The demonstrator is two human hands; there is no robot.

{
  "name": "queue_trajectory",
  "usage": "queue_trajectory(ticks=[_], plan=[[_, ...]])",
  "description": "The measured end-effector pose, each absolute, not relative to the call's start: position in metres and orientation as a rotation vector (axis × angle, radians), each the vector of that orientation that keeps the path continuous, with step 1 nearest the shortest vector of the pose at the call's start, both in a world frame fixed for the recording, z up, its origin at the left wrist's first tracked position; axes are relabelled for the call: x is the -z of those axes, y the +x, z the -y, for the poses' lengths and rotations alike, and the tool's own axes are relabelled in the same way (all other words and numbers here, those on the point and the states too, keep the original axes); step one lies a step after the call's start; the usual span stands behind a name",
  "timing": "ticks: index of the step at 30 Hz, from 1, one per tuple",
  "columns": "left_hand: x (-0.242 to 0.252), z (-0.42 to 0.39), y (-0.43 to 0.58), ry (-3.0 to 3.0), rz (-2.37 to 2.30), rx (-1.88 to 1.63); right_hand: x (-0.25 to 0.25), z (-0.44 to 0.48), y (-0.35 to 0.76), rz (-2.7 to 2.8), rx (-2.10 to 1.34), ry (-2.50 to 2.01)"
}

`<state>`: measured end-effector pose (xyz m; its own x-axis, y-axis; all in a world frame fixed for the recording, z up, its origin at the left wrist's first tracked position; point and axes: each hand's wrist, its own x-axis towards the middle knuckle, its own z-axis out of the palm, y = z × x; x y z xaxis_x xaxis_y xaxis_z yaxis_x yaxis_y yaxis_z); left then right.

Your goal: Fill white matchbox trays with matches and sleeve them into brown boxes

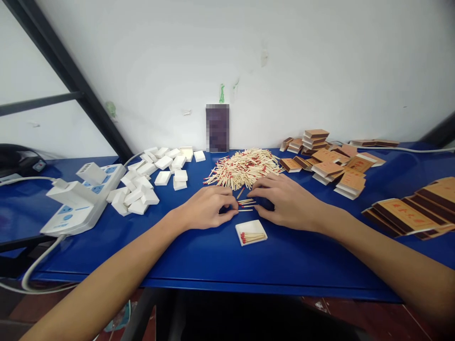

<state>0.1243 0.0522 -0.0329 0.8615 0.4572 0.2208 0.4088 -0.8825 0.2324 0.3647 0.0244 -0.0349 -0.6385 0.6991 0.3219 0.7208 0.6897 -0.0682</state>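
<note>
Several loose matches [246, 203] lie on the blue table between my two hands. My left hand [213, 207] is at their red-headed end, its thumb and index finger brought together on the match heads. On the other side my right hand [279, 199] is curved, thumb and index finger apart, with the fingertips by the plain ends. Just nearer to me sits a white matchbox tray [258, 225], open side up, with a row of matches in it, heads to the left. Behind my hands rises a large heap of matches [249, 166].
White matchbox trays [163, 163] are piled on the left, beside a white power strip [81, 203] with plugs and cables. Matchbox sleeves [327, 163] are stacked at right, more sleeves [398, 213] nearer. A dark pixelated rectangle [217, 128] stands against the wall.
</note>
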Motion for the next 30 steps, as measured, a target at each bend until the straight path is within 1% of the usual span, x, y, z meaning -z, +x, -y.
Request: queue_trajectory(ticks=[8,16,24,30], plan=[[0.036,-0.049,0.131,2.831,-0.872,-0.472,0.043,-0.035,0.363,2.607,-0.089,-1.038],[0.035,-0.048,0.131,2.865,-0.956,-0.398,0.041,-0.024,0.358,2.574,-0.077,-1.125],[0.033,-0.047,0.129,2.808,-0.831,-0.403,0.041,-0.032,0.362,2.38,0.028,-1.263],[0.033,-0.047,0.128,2.822,-0.833,-0.426,0.042,-0.037,0.365,2.472,0.172,-1.167]])
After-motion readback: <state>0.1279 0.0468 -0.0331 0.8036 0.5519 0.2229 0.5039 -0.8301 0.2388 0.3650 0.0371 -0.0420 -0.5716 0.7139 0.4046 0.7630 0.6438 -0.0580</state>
